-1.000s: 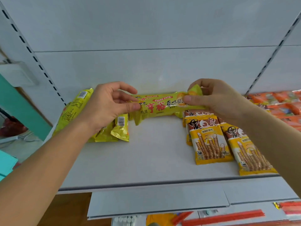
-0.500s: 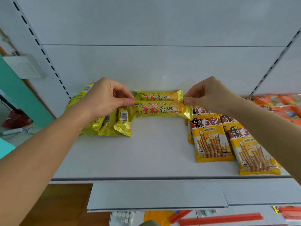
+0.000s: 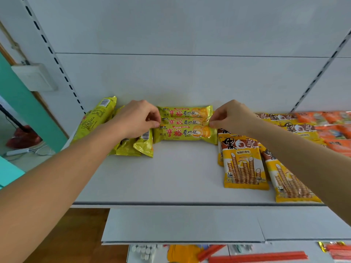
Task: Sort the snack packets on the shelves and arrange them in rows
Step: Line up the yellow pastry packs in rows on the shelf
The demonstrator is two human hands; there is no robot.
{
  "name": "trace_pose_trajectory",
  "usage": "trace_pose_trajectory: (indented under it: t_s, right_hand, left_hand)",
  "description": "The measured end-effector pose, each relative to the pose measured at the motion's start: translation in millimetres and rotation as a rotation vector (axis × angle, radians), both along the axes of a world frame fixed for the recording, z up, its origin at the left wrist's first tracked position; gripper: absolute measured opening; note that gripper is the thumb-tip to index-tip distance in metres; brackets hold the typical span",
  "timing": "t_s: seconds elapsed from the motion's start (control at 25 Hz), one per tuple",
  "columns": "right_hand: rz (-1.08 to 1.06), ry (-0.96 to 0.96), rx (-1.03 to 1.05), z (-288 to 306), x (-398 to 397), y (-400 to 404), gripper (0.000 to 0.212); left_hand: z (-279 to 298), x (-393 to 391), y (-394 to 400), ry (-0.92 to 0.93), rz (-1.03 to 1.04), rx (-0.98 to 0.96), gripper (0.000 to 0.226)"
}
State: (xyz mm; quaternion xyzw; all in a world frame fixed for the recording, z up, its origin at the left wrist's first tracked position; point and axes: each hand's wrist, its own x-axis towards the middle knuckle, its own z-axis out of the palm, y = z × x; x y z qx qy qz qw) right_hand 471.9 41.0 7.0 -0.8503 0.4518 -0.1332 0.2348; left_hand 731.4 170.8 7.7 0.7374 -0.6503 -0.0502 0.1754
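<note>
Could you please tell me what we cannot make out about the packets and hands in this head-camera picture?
- Middle yellow-green packet, head view: mostly covered by the front packet, and its ends by the left hand and right hand.
- Yellow packets at left: partly under the left hand, count unclear.
- Orange packets: cut off by the right edge.
- Wafer-roll packets: one partly hidden by the right forearm; small print unreadable.

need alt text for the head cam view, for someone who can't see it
Two hands pinch the ends of a long yellow snack packet on a white shelf, left hand at its left end, right hand at its right, between two matching packets. Loose yellow packets lie left; wafer-roll packets and orange packets lie right.
</note>
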Motion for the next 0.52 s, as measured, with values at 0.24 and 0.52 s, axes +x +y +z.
trace_pose_trajectory:
  t_s: [0.24, 0.52]
  right_hand:
    - [0.021, 0.017, -0.107, 3, -2, 3, 0.012]
    - [0.161, -0.193, -0.245, 15, 41, 47, 0.009]
  left_hand:
    - [0, -7, 2, -0.098, -0.006, -0.029, 0.011]
    - [26, 52, 55, -0.148, 0.216, -0.245, 0.023]
